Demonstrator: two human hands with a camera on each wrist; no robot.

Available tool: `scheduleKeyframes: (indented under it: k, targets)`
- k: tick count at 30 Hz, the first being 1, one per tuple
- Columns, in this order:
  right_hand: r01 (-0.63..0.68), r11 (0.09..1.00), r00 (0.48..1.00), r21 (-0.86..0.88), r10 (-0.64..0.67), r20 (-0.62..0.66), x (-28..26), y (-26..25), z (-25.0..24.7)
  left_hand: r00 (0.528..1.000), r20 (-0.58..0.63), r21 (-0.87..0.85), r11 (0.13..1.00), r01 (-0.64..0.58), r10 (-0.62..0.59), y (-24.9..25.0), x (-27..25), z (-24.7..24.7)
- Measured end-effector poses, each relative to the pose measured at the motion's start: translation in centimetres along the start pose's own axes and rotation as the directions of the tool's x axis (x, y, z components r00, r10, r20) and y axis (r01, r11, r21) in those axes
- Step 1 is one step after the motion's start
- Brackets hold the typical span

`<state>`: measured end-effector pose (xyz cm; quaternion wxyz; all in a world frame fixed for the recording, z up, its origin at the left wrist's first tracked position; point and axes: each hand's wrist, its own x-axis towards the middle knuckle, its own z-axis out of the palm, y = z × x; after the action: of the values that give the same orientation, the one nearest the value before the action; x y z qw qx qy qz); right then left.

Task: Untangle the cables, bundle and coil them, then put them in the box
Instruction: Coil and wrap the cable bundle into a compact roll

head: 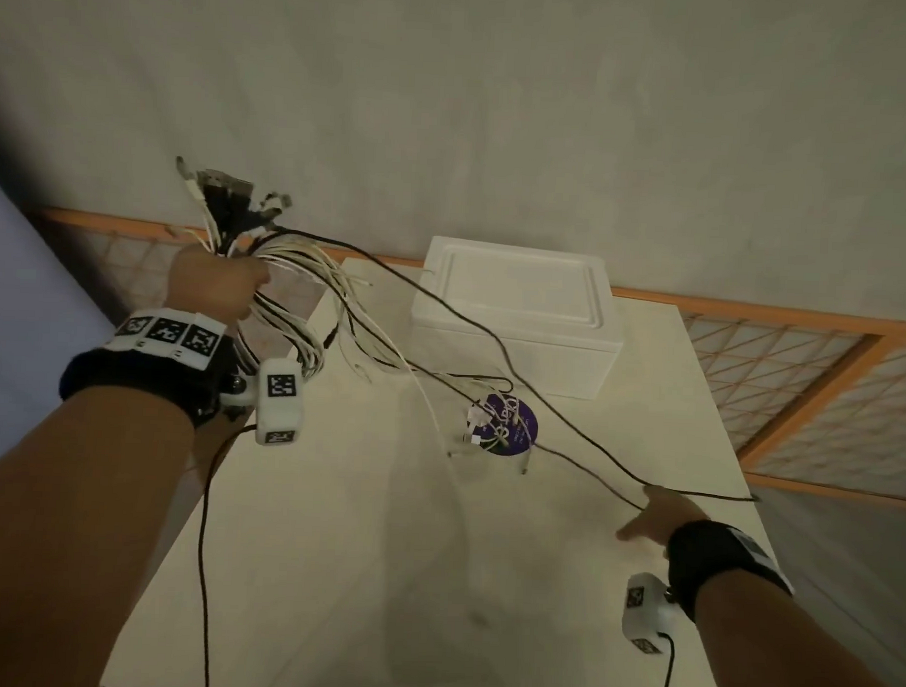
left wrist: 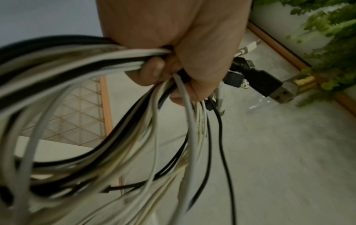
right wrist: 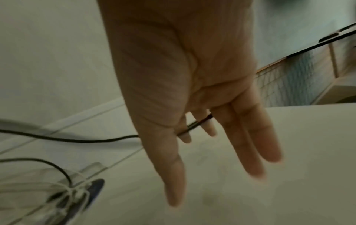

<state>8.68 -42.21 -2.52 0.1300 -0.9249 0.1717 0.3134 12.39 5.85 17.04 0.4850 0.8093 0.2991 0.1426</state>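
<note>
My left hand [head: 214,283] is raised over the table's far left corner and grips a thick bundle of white and black cables [head: 299,281]. Their plugs [head: 225,191] stick out above the fist. In the left wrist view the fingers [left wrist: 173,53] curl round the cable loops [left wrist: 77,76], and a black USB plug [left wrist: 265,82] pokes out past them. One long black cable [head: 492,344] runs from the bundle down to my right hand [head: 660,515]. That hand [right wrist: 192,91] has straight fingers, and the black cable [right wrist: 77,140] lies across two of them. A closed white foam box [head: 513,314] stands at the table's far end.
A purple disc [head: 504,424] lies on the white table [head: 382,546] with loose white cable ends draped over it. An orange-framed mesh fence [head: 801,324] runs behind and to the right of the table. Green foliage [left wrist: 327,38] shows beyond the fence.
</note>
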Motion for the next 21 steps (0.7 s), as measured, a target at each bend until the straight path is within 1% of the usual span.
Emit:
scheduleKeyframes:
  k: [1, 3, 4, 5, 6, 7, 8, 9, 10, 11, 12, 13, 14, 16, 17, 18, 19, 20, 21]
  targets:
    - [-0.009, 1.000, 1.000, -0.021, 0.010, 0.029, -0.4, -0.5, -0.8, 1.000, 0.019, 0.014, 1.000, -0.018, 0.017, 0.3, -0.3, 0.4]
    - [0.076, 0.997, 0.996, -0.016, -0.076, 0.050, -1.6, -2.8, -2.7, 0.998, 0.064, 0.048, 0.998, -0.027, 0.024, 0.9, -1.3, 1.4]
    - [0.151, 0.988, 0.988, 0.019, -0.151, -0.010, -2.6, -4.7, -3.8, 0.993, 0.117, 0.061, 0.998, -0.024, 0.017, 1.3, -2.0, 2.0]
    - [0.238, 0.970, 0.964, 0.042, -0.231, -0.132, -3.8, -6.7, -5.0, 0.979, 0.206, 0.046, 0.999, -0.023, 0.013, 1.5, -2.6, 2.6]
    - [0.346, 0.937, 0.896, 0.036, -0.319, -0.309, -5.0, -8.9, -6.1, 0.950, 0.311, 0.013, 0.999, -0.031, 0.026, 1.7, -3.2, 3.1]
    - [0.450, 0.892, 0.783, 0.029, -0.379, -0.492, -6.3, -10.8, -7.1, 0.918, 0.395, -0.004, 0.999, -0.035, 0.033, 1.7, -3.6, 3.5]
    - [0.572, 0.816, 0.661, 0.083, -0.399, -0.635, -8.1, -12.7, -8.0, 0.899, 0.435, -0.037, 0.998, -0.040, 0.053, 1.7, -4.0, 3.9]
    - [0.699, 0.702, 0.548, 0.137, -0.403, -0.733, -10.1, -14.4, -8.8, 0.891, 0.445, -0.100, 0.994, -0.048, 0.088, 1.7, -4.4, 4.3]
    - [0.798, 0.587, 0.437, 0.135, -0.410, -0.801, -11.9, -15.8, -9.4, 0.890, 0.438, -0.170, 0.984, -0.053, 0.124, 1.9, -4.9, 4.8]
    - [0.857, 0.507, 0.352, 0.097, -0.437, -0.828, -13.5, -17.0, -9.9, 0.894, 0.424, -0.242, 0.969, -0.044, 0.146, 2.1, -5.5, 5.2]
    - [0.888, 0.457, 0.304, 0.055, -0.492, -0.815, -14.6, -18.1, -10.1, 0.895, 0.415, -0.318, 0.948, -0.026, 0.164, 2.3, -6.1, 5.7]
    - [0.905, 0.424, 0.294, 0.034, -0.566, -0.770, -15.3, -19.2, -10.0, 0.886, 0.427, -0.395, 0.919, 0.002, 0.182, 2.6, -6.7, 6.2]
    - [0.912, 0.408, 0.324, 0.048, -0.643, -0.694, -15.8, -20.2, -9.6, 0.876, 0.443, -0.464, 0.885, 0.041, 0.192, 2.9, -7.5, 6.6]
    - [0.902, 0.382, 0.431, 0.202, -0.763, -0.482, -16.1, -22.1, -8.2, 0.867, 0.460, -0.585, 0.800, 0.134, 0.191, 3.5, -8.8, 7.5]
    - [0.883, 0.386, 0.464, 0.268, -0.805, -0.369, -16.0, -22.8, -7.1, 0.864, 0.464, -0.641, 0.747, 0.176, 0.195, 3.8, -9.4, 7.9]
    - [0.871, 0.407, 0.478, 0.277, -0.832, -0.281, -15.8, -23.3, -6.0, 0.860, 0.467, -0.690, 0.693, 0.208, 0.207, 4.1, -9.9, 8.2]
    - [0.874, 0.425, 0.473, 0.236, -0.854, -0.218, -15.2, -23.5, -4.6, 0.860, 0.462, -0.713, 0.668, 0.213, 0.218, 4.3, -10.1, 8.3]
    - [0.882, 0.443, 0.467, 0.159, -0.864, -0.186, -14.5, -23.4, -3.4, 0.866, 0.449, -0.715, 0.669, 0.200, 0.221, 4.3, -10.1, 8.4]
    - [0.892, 0.445, 0.451, 0.075, -0.873, -0.186, -14.0, -23.1, -2.4, 0.872, 0.439, -0.709, 0.679, 0.187, 0.218, 4.2, -9.9, 8.2]
